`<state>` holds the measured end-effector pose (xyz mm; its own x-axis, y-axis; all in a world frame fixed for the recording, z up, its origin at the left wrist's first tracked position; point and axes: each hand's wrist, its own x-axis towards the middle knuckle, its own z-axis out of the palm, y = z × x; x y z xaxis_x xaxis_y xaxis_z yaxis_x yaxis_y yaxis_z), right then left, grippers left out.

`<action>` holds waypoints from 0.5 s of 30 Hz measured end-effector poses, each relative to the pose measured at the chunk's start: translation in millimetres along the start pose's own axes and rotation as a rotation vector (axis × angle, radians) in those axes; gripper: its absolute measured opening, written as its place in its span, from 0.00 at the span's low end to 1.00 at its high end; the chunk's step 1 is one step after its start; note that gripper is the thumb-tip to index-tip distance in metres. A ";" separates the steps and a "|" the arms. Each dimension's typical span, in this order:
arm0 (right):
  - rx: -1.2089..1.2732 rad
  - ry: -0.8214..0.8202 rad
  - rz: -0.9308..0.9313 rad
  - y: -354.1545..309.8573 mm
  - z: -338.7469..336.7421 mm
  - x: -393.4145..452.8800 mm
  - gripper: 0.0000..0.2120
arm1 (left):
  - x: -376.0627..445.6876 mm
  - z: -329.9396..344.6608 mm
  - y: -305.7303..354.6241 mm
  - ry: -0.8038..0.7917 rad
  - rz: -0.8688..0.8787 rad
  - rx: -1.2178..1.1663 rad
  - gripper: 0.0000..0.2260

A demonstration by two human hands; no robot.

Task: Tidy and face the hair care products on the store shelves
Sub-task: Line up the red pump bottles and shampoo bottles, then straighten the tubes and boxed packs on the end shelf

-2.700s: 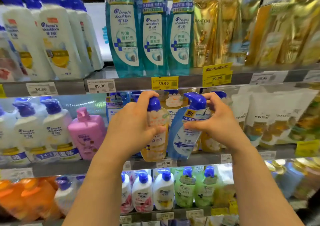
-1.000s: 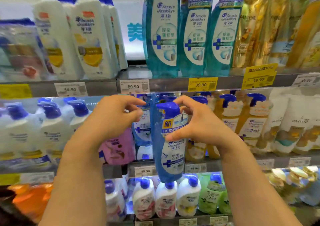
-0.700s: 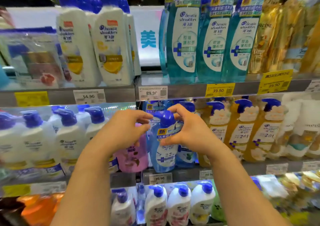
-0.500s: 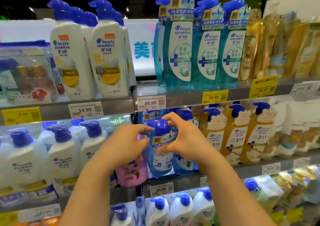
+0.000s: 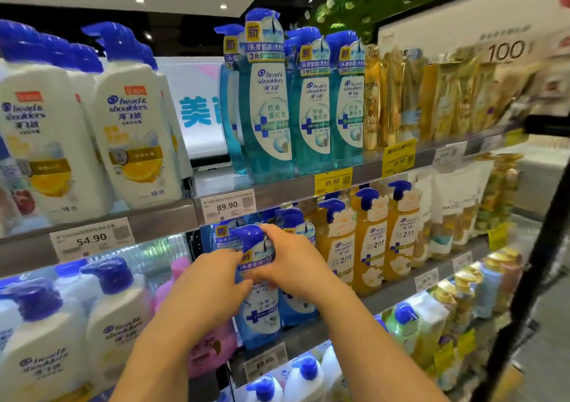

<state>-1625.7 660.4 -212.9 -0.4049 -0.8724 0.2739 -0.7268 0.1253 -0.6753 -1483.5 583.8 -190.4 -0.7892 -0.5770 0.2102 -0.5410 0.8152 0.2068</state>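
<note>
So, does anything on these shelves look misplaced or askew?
Yes: a lone pink bottle sits between white bottles and the blue bottle both hands grip, matching neither group.

Both hands cover the neck and upper label of the translucent blue pump shampoo bottle [image 5: 257, 318]. The left hand [image 5: 209, 287] hides most of the pink pump bottle [image 5: 209, 350]. White blue-capped bottles [image 5: 40, 349], lower left, are cut by the frame edge. Gold refill pouches [image 5: 438, 99], upper right, are blurred and their print is unreadable.
</note>
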 end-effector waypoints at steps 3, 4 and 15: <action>-0.075 -0.024 0.021 -3.1 2.4 2.5 0.42 | 4.6 2.6 -1.2 0.005 -0.021 0.032 0.11; -0.079 -0.030 0.020 -3.7 3.1 2.4 0.42 | 5.3 3.0 -1.2 0.009 -0.028 0.047 0.12; -0.067 -0.132 -0.098 11.2 -61.0 -20.0 0.36 | 7.8 -23.3 41.8 0.133 -0.204 0.225 0.13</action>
<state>-1659.5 708.1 -184.2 -0.2574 -0.9357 0.2413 -0.7965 0.0640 -0.6012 -1505.5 612.3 -157.9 -0.6209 -0.7190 0.3123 -0.7464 0.6640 0.0446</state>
